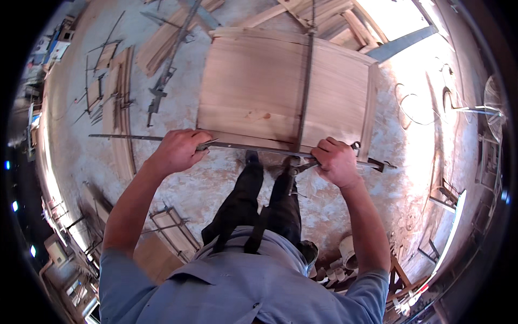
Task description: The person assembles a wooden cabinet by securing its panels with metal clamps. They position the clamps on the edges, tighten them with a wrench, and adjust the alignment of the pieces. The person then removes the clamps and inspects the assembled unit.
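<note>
A long metal bar clamp (251, 147) lies crosswise along the near edge of a pale wooden panel (253, 81). Around its left part my left hand (179, 152) is closed, with a pointed metal piece (207, 144) showing between thumb and fingers. My right hand (335, 161) is closed on the clamp's right part, near its end jaw (379, 164). A dark metal piece (305, 167) with a ring at its far end also passes under the right fingers; its kind is unclear. A second bar clamp (307, 81) runs lengthwise over the panel, its near end between my hands.
Further clamps (162, 86) and wooden boards (118, 113) lie on the floor to the left. More timber (340, 24) is stacked beyond the panel. Cables (410, 105) and a fan (493, 110) are at right. A white bucket (348, 251) stands near my right elbow.
</note>
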{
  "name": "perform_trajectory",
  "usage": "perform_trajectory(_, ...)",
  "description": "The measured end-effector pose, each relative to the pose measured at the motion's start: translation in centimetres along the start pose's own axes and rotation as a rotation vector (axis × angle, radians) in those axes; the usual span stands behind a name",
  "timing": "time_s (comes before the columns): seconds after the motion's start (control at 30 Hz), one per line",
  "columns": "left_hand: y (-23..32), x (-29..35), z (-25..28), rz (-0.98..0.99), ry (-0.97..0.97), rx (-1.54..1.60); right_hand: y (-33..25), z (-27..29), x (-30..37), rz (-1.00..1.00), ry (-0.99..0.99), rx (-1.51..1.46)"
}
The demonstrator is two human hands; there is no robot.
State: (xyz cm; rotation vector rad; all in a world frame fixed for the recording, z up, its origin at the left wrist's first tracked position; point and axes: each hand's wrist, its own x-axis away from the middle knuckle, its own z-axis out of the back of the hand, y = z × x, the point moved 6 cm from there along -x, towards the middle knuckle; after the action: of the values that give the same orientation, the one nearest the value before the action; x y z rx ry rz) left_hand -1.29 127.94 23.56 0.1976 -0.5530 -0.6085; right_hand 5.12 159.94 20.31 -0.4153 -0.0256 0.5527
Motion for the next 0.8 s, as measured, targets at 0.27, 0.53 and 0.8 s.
perform_trajectory(0.27, -6.5, 2.9, 2.0, 0.022, 0.072, 0.056, -0.6, -0.7, -1.3, -0.06, 0.006, -0.035)
perform_trajectory(0.53, -9.3, 2.4, -0.1, 0.004, 0.129, 0.07, -0.7, -1.9, -1.4, -0.111, 0.021, -0.039)
perform_trajectory(0.8, -9.3, 2.6, -1.4, 0.055, 0.175, 0.171, -0.1, -2.5, -0.6, -0.054, 0.065, 0.024)
